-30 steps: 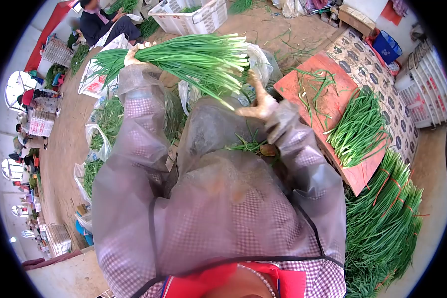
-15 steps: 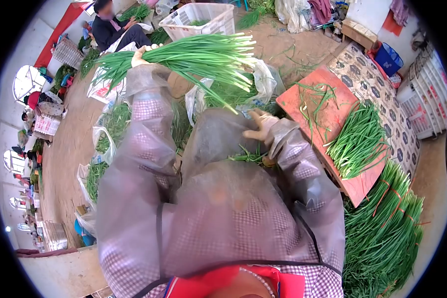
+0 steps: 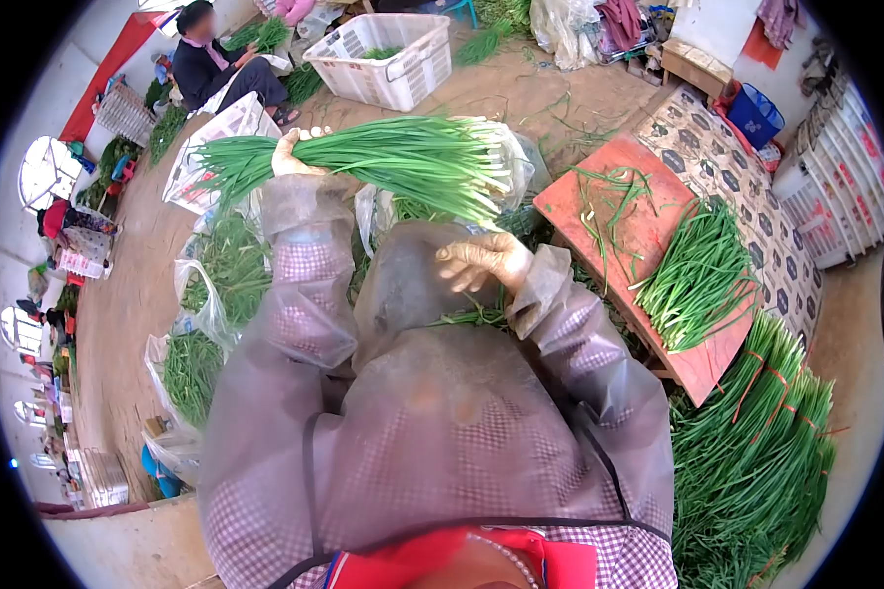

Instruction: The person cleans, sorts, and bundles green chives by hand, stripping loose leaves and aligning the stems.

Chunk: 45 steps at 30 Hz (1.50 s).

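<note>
Viewed by me at a distance through the head camera: nearest, a translucent greyish plastic smock (image 3: 413,432) spreads to the left of a red, flat, rectangular tabletop (image 3: 705,371). At the tabletop's near end lies a large heap of dark green, red-tied stalks (image 3: 756,452).

Just left of the tabletop, I see the right hand (image 3: 488,262) with its grip loosely open and empty, fingers apart and slightly bent. It sits just below the pale ends of a thick bunch of long green stalks (image 3: 393,157); I cannot tell whether the two touch. Farther left of the tabletop, the left hand (image 3: 300,152) has its grip closed around the bunch, whose pale ends point toward the tabletop.

The tabletop bears a pile of green, white-ended stalks (image 3: 692,275) and scattered loose green stalks (image 3: 614,201). To its right I note a patterned floor sheet (image 3: 727,172), then stacked white plastic crates (image 3: 835,187). Beyond the tabletop and leftward stand a white, slotted plastic basket (image 3: 393,69) and, farther left, a seated person in dark clothing (image 3: 211,64).
</note>
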Motion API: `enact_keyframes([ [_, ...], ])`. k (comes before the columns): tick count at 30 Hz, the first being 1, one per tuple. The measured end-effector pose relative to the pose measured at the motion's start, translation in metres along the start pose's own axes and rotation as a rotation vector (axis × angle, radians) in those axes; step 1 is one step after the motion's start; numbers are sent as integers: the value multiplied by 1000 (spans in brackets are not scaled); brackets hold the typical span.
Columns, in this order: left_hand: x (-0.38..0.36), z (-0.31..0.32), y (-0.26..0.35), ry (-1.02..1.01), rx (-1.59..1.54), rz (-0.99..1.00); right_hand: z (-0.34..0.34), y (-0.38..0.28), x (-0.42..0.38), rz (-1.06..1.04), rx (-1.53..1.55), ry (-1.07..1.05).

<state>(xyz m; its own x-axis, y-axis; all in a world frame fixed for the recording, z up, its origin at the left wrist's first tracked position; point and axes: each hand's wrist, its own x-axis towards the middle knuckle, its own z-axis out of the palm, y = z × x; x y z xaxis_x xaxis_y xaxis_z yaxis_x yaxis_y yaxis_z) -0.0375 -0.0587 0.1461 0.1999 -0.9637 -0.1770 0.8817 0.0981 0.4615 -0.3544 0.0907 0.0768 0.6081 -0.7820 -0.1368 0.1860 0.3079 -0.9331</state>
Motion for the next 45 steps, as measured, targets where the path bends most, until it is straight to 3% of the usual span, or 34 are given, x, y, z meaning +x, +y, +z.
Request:
enact_keyframes([
  [1, -2, -1, -2, 8, -4, 3, 4, -3, -6, 20, -54, 21],
  [3, -2, -3, -6, 88, 31, 86, 14, -10, -11, -135, 76, 186],
  [6, 4, -17, 1, 90, 27, 53, 22, -28, -12, -241, -33, 446],
  [11, -20, -30, 1, 241, 13, 26, 22, -3, 16, -188, -252, 430],
  [13, -25, -50, 2, 192, 25, 42, 26, 7, 26, -281, -744, 464],
  [15, -29, -67, 3, 229, 8, 68, 32, 13, 31, -289, -875, 468],
  [17, -35, -82, 5, 333, -1, 48, 42, 17, 37, -466, -1152, 507],
  [21, -44, -109, 4, 363, -19, 14, 56, 26, 53, -497, -1276, 419],
  [27, -42, -127, 9, 360, -22, 30, 62, 29, 72, -572, -1184, 414],
  [29, -51, -119, 10, 345, -27, 9, 62, 19, 65, -420, -889, 171],
  [30, -52, -121, 10, 346, -27, 4, 60, 21, 65, -416, -890, 174],
  [32, -50, -125, 10, 202, -33, 2, 55, 27, 64, -313, -657, -122],
  [33, -47, -131, 9, 203, -32, -11, 57, 21, 60, -307, -656, -111],
  [35, -40, -145, 8, 59, -86, -4, 64, 2, 48, 71, -547, -287],
  [37, -39, -150, 7, 46, -103, -14, 58, 3, 38, 51, -438, -422],
  [39, -42, -153, 6, -27, -138, -21, 47, 4, 28, 41, -316, -479],
  [40, -48, -140, 1, 57, -109, 42, 39, 2, 19, 107, -300, -457],
  [43, -45, -145, 2, 8, -164, 34, 7, -11, -15, 221, -203, -466],
  [45, -34, -164, 8, -60, -184, 34, -17, -25, -45, 247, -267, -351],
])
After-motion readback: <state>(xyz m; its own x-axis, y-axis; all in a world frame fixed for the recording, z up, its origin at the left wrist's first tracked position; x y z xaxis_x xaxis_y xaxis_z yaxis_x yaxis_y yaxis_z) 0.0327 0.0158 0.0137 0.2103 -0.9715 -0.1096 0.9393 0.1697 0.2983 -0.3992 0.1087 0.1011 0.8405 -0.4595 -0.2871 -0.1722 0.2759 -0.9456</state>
